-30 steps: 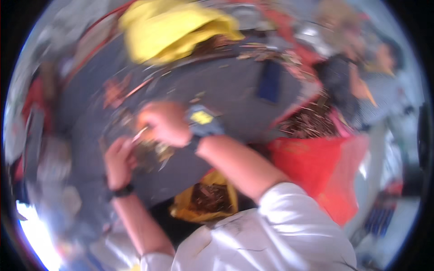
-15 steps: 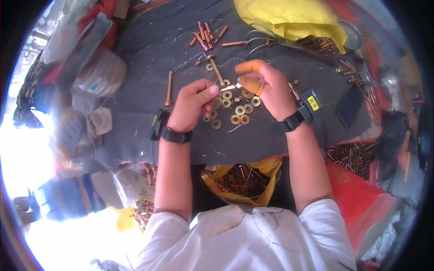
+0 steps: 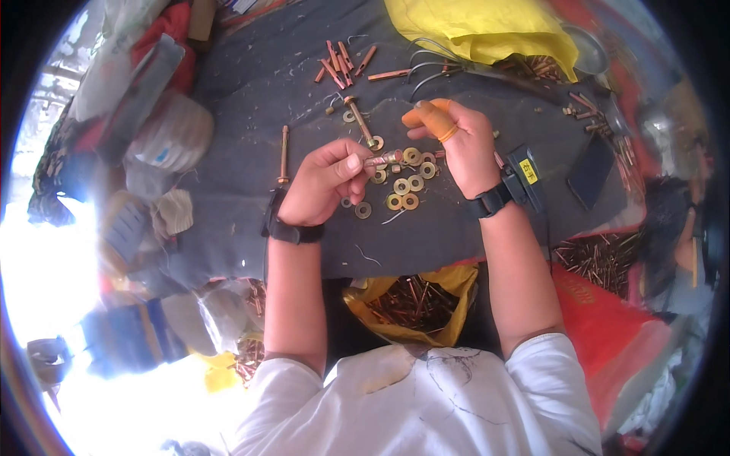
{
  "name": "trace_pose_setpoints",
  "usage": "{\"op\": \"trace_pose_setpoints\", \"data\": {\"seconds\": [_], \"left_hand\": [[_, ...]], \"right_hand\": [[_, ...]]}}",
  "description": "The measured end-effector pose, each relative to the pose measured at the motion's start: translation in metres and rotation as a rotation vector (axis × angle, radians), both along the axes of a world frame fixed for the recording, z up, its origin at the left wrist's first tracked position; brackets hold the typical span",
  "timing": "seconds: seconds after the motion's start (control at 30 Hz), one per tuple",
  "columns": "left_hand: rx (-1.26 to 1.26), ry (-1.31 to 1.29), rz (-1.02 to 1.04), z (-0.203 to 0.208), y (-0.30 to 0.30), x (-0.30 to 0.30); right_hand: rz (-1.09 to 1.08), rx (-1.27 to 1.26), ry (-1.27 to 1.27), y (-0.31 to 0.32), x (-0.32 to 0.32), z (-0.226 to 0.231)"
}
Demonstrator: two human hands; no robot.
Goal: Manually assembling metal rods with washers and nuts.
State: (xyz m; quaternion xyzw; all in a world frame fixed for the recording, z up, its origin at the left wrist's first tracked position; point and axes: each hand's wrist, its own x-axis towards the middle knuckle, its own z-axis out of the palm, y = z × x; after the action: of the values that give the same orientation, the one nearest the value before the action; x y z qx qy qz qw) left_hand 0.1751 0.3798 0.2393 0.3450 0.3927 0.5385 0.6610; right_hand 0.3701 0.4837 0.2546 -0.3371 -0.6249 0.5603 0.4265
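Bench covered in dark cloth (image 3: 243, 235); a yellow sack (image 3: 479, 30) lies at one o'clock. The right hand (image 3: 475, 156), at two o'clock, wears orange finger covers (image 3: 437, 121); its tips sit near each other, contents undetermined. The left hand (image 3: 323, 182), at eleven o'clock, pinches a short metal rod (image 3: 384, 160), free end toward three o'clock, near loose washers (image 3: 416, 183). Recommended: firm pinch well back, free end unobstructed.

Inspecting remotely, I find a small metal-parts workshop: cloth-covered bench (image 3: 243, 91), scattered washers (image 3: 409, 185), copper-coloured tubes (image 3: 334, 58), open yellow bag (image 3: 458, 300) containing numerous metal pieces (image 3: 411, 300).
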Motion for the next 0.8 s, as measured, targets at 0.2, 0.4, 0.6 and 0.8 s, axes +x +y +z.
{"op": "trace_pose_setpoints", "data": {"seconds": [0.2, 0.4, 0.6, 0.8], "left_hand": [[0.158, 0.175, -0.167, 0.011, -0.006, 0.002], [-0.029, 1.2, 0.5, 0.006, -0.015, -0.05], [-0.369, 1.737, 0.323, -0.008, -0.013, -0.051], [-0.204, 1.191, 0.523, -0.01, -0.009, -0.045]], "right_hand": [[-0.013, 0.007, -0.094, 0.002, -0.002, -0.003], [-0.064, 0.266, -0.396, 0.003, 0.001, -0.009], [0.115, 0.796, -0.896, 0.006, 0.001, -0.028], [0.053, 0.556, -0.801, -0.004, -0.006, -0.009]]}}
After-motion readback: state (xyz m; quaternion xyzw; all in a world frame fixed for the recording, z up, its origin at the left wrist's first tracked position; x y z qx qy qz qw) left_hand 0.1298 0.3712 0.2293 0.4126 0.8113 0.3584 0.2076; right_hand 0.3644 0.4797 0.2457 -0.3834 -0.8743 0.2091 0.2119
